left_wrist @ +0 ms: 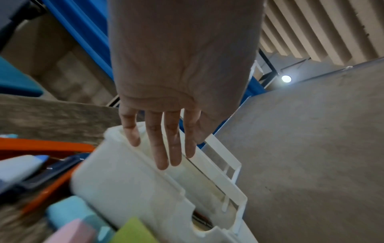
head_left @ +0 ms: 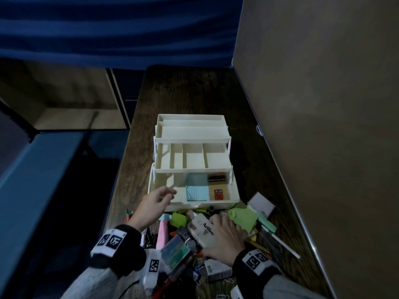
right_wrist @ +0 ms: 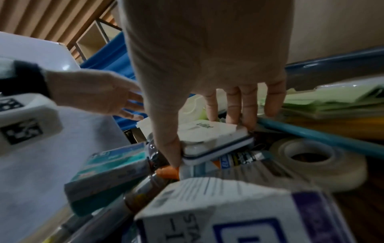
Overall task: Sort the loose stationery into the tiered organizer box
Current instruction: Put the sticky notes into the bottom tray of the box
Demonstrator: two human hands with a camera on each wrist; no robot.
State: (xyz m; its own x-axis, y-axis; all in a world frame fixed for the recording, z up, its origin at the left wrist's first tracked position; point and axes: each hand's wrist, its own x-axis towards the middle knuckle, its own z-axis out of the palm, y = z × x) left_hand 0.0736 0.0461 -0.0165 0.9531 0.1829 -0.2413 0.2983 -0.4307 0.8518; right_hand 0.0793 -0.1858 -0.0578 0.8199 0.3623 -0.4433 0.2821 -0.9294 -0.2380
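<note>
Thumb and fingers of the right hand pinch the white Artline eraser in the stationery pile just before the organizer box; lift it straight to spare neighbours. The left hand, spread and empty, hovers at the box's near-left corner. Dark wooden tabletop; beige wall right of the box.

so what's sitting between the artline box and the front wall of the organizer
In the head view, a heap of green paper scraps and a small dark round piece lie between the Artline box, gripped by the right hand, and the organizer's front wall.
</note>
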